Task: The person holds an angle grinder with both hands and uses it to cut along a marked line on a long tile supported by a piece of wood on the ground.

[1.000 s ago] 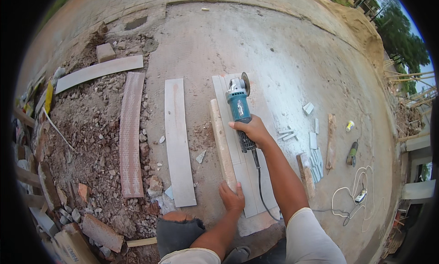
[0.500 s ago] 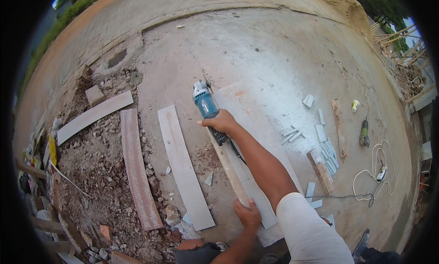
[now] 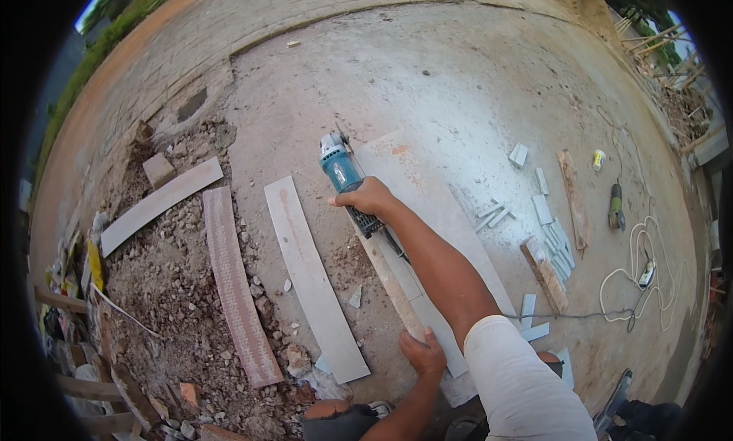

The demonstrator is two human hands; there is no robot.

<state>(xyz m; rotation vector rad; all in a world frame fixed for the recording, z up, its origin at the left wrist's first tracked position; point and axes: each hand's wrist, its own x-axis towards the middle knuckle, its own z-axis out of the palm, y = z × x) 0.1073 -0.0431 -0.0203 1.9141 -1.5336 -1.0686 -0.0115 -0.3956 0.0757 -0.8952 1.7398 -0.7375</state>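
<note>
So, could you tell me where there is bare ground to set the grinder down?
Bare concrete lies open beyond the large tile, ahead of the blue grinder in the right hand. A narrower strip runs between that tile and the tile offcuts. It is crowded left, among the rubble and long slabs.

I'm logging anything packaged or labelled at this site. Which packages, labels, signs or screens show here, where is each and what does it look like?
Small can or tub: on the concrete at far right, beyond the wooden strip; short cylinder, yellow with a white top.
Yellow flat piece: at the left edge among the rubble; possibly a package or tag, too small to tell.
Signs or screens: none in view.
</note>
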